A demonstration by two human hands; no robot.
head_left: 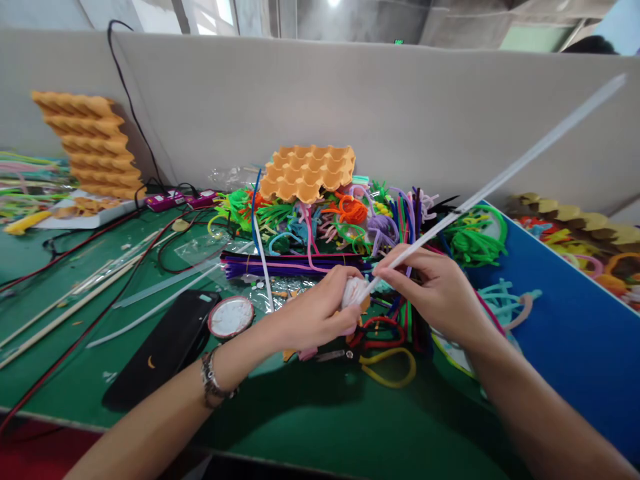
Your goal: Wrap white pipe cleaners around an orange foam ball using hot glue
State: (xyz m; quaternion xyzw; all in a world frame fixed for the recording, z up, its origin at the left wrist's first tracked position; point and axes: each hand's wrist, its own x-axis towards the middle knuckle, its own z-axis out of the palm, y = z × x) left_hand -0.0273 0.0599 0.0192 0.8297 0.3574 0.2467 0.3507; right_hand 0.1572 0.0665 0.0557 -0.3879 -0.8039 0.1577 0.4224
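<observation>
You had 2 hands up: left hand (320, 310) and right hand (435, 293), w/ 1 long white rod (500, 177) between them. Also 1 orange egg tray (307, 172), 1 black phone (165, 347), 1 round white lid (231, 317), approx. 2 pink devices (183, 199). Pipe cleaners (350, 220): too many to count.

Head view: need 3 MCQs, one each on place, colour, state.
1. Where does the egg tray lie?
A. on the pipe-cleaner pile
B. on the blue board
C. in the left hand

2. What colour is the long stick?
A. red
B. white
C. black

3. What is the left hand doing?
A. lying flat on the table
B. gripping a white lump
C. holding scissors

Answers: 1 A, the tray rests atop the pile by the wall. 2 B, the stick in the right hand is pale white. 3 B, its fingers close round the lump.
</observation>
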